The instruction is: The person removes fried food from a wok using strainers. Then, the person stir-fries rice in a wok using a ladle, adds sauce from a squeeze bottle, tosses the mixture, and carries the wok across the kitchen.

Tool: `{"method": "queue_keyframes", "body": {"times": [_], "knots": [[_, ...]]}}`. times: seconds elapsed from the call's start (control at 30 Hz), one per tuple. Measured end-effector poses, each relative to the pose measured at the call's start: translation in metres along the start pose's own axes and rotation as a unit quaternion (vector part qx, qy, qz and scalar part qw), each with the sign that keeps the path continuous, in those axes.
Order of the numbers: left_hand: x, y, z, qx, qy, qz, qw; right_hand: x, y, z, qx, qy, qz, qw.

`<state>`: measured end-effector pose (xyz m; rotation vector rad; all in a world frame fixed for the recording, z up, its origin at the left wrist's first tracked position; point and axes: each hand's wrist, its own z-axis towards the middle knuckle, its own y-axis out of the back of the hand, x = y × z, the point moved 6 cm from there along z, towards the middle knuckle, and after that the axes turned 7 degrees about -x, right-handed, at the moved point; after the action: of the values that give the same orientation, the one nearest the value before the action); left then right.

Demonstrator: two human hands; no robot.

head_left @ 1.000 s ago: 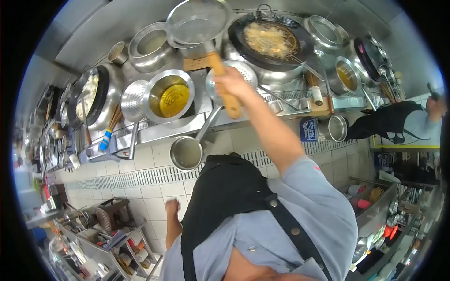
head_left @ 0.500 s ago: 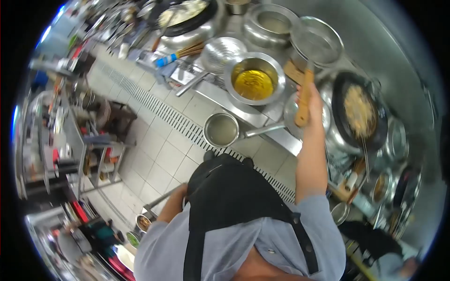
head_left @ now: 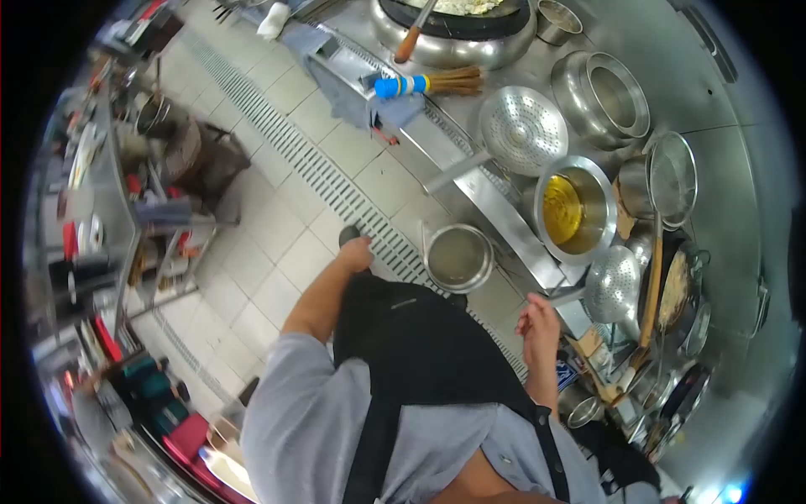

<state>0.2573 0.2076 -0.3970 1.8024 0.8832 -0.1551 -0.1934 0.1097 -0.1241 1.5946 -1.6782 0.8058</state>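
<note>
- While the right grip (head_left: 539, 326) hung released, its fingers loosely bent and apart, it was nearest the handle of a perforated skimmer (head_left: 611, 284) lying to its right.
- Out over the floor at left, the left grip (head_left: 357, 254) was too small in view for me to tell whether it was clenched.
- Between both, slightly farther off, a steel pot (head_left: 459, 267) showed against the floor, just beside the edge of the tabletop (head_left: 512, 227).
- The wooden-handled strainer (head_left: 674, 185) was on the right, its handle pointing near, past the skimmer.
- The steel tabletop ran from far centre to near right, carrying a pot of yellow oil (head_left: 594, 206), another skimmer (head_left: 525, 126) and a blue-bound brush (head_left: 405, 86); a wok (head_left: 495, 27) with pale food stood at its far end.
- A grey-blue cloth (head_left: 336, 76) draped over its left edge.
- Pale tiles covered the floor, crossed by a slotted drain (head_left: 290, 139).
- Crowded shelving (head_left: 109, 239) stood at left, a steel wall (head_left: 739, 185) at right.
</note>
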Motion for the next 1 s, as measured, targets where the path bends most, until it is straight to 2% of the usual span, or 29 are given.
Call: {"method": "queue_keyframes", "body": {"times": [0.07, 0.1, 0.13, 0.17, 0.2, 0.23, 0.27, 0.3, 0.43, 0.57, 0.63, 0.67, 0.73, 0.77, 0.8, 0.9, 0.93, 1.0], "knots": [[0.009, 0.022, 0.057, 0.001, 0.001, 0.020, 1.000, 0.041, -0.084, 0.024, 0.009, 0.072, -0.086, 0.994], [0.009, 0.028, 0.076, 0.024, -0.005, 0.039, 0.999, 0.066, -0.127, 0.040, 0.044, 0.139, -0.135, 0.980], [0.020, 0.040, 0.093, -0.008, -0.038, 0.010, 0.999, 0.092, -0.175, 0.052, 0.081, 0.198, -0.170, 0.962], [0.016, 0.048, 0.123, -0.026, -0.098, -0.022, 0.995, 0.117, -0.224, 0.065, 0.126, 0.176, -0.189, 0.958], [-0.001, 0.077, 0.134, 0.009, -0.036, -0.057, 0.998, 0.138, -0.265, 0.073, 0.113, 0.210, -0.217, 0.946], [-0.012, 0.090, 0.157, 0.040, -0.068, -0.044, 0.996, 0.153, -0.297, 0.095, 0.099, 0.312, -0.285, 0.901], [-0.016, 0.093, 0.180, 0.004, -0.127, -0.042, 0.991, 0.181, -0.331, 0.095, 0.086, 0.316, -0.268, 0.906], [-0.024, 0.101, 0.198, 0.025, -0.126, -0.047, 0.991, 0.195, -0.360, 0.109, 0.080, 0.397, -0.264, 0.876], [-0.041, 0.124, 0.246, -0.025, -0.246, 0.058, 0.967, 0.223, -0.451, 0.148, -0.010, 0.422, -0.246, 0.873], [-0.040, 0.120, 0.276, 0.041, -0.220, 0.158, 0.962, 0.227, -0.466, 0.156, -0.034, 0.410, -0.173, 0.895], [-0.028, 0.110, 0.283, 0.033, -0.246, 0.163, 0.955, 0.212, -0.451, 0.157, -0.039, 0.389, -0.126, 0.912], [-0.025, 0.108, 0.284, 0.042, -0.254, 0.161, 0.953, 0.201, -0.445, 0.156, -0.015, 0.320, -0.110, 0.941], [-0.015, 0.114, 0.287, 0.050, -0.263, 0.176, 0.947, 0.165, -0.434, 0.164, -0.011, 0.332, -0.126, 0.935], [-0.014, 0.108, 0.289, 0.048, -0.265, 0.182, 0.946, 0.153, -0.431, 0.162, 0.019, 0.237, -0.092, 0.967], [-0.015, 0.110, 0.287, 0.020, -0.272, 0.193, 0.942, 0.143, -0.429, 0.163, 0.029, 0.218, -0.096, 0.971], [-0.027, 0.105, 0.292, 0.035, -0.281, 0.154, 0.947, 0.156, -0.437, 0.158, 0.076, 0.241, -0.104, 0.962], [-0.009, 0.087, 0.303, 0.089, -0.278, 0.142, 0.946, 0.166, -0.442, 0.160, 0.088, 0.222, -0.110, 0.965], [0.008, 0.071, 0.316, 0.197, -0.262, 0.115, 0.938, 0.174, -0.452, 0.159, 0.042, 0.255, -0.116, 0.959]]}}
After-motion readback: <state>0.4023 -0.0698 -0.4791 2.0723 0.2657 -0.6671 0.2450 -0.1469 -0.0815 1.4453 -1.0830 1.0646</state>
